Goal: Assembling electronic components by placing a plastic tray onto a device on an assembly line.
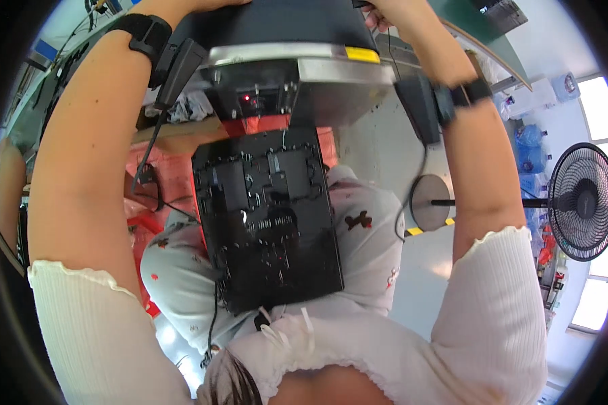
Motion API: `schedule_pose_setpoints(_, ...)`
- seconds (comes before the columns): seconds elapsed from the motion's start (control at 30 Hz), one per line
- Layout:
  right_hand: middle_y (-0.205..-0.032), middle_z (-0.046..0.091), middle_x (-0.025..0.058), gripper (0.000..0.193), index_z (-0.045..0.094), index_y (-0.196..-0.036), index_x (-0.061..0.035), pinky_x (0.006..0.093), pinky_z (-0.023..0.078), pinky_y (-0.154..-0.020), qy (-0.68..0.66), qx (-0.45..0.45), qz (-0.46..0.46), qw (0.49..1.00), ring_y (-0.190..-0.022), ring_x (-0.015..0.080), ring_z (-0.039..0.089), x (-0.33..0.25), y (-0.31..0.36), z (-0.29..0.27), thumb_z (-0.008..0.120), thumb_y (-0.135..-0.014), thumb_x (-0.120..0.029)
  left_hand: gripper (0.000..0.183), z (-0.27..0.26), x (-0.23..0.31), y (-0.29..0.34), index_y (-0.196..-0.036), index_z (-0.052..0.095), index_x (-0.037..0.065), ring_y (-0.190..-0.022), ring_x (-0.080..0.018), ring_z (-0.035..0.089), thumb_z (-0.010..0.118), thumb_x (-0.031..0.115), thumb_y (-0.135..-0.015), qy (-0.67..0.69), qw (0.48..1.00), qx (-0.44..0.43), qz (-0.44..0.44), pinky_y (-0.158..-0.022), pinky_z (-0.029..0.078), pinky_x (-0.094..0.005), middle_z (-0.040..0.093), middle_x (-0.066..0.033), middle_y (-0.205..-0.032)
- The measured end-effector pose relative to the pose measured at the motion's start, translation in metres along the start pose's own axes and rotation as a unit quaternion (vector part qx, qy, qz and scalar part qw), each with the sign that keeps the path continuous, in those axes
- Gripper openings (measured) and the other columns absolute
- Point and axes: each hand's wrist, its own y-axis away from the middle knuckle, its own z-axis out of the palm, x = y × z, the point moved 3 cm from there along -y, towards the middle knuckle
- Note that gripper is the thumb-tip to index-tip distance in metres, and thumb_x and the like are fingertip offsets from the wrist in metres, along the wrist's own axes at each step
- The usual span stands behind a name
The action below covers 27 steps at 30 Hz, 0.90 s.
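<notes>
Both arms reach up to the far edge of the view, over a black-topped machine (270, 23) with a metal front edge. My left hand (213, 4) rests at the machine's far left, mostly cut off by the frame, so its fingers do not show. At the far right corner, my right hand (383, 13) has its fingers curled by a small dark piece and a thin black cable; what they hold is too cut off to name. On my lap lies a black panel (311, 253) with moulded recesses and clips, touched by neither hand.
A red light (247, 98) glows on the machine's underside. Black wrist devices (419, 108) with dangling cables are strapped to both arms. A standing fan (582, 201) is at right, near blue water bottles (532, 148). Another person's arm (8, 196) shows at far left.
</notes>
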Motion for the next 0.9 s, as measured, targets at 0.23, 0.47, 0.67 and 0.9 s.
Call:
schedule_pose_setpoints(0.23,-0.07,0.063,0.0119,0.049,0.045,-0.12,0.0091,0.0248,0.044,-0.04,-0.195,-0.202,0.14,0.95,-0.048,0.0127,0.058,0.047,0.237,0.087,0.064,-0.085,-0.021,0.064,0.007,0.062,0.11,-0.132,0.047,0.008,-0.115,-0.0385,0.046,0.06,0.046,-0.082,0.018,0.989,0.12,0.085,-0.099,0.036,-0.0435,0.05,-0.0217,-0.122)
schedule_pose_setpoints(0.47,-0.095,0.061,0.0228,0.06,0.031,-0.138,-0.0016,0.0376,0.05,-0.064,0.087,-0.109,-0.024,0.99,-0.078,0.0305,0.064,0.097,0.344,0.156,0.058,-0.089,-0.022,0.067,0.04,0.123,0.287,-0.119,0.054,-0.001,-0.099,-0.0341,0.049,0.071,0.042,-0.071,0.121,0.954,0.142,0.233,-0.086,0.041,-0.0422,0.05,-0.0172,-0.108)
schedule_pose_setpoints(0.67,-0.116,0.053,0.0239,0.064,0.043,-0.131,0.0002,0.0432,0.042,-0.088,0.343,-0.176,-0.209,0.899,-0.109,0.0346,0.052,0.079,0.347,0.151,0.056,-0.086,-0.043,0.071,0.119,0.133,0.376,-0.125,0.049,-0.001,-0.104,-0.0341,0.048,0.071,0.037,-0.069,0.15,0.975,0.035,0.157,-0.089,0.038,-0.0417,0.049,-0.0159,-0.114)
schedule_pose_setpoints(0.9,-0.146,0.025,0.0227,0.075,0.036,-0.133,0.0092,0.0508,0.021,-0.109,0.39,-0.12,-0.369,0.835,-0.137,0.0331,0.023,0.101,0.358,0.172,0.051,-0.086,-0.048,0.06,0.147,0.14,0.393,-0.115,0.053,-0.004,-0.108,-0.0368,0.047,0.074,0.028,-0.069,0.196,0.955,0.161,0.152,-0.094,0.039,-0.0462,0.049,-0.0174,-0.116)
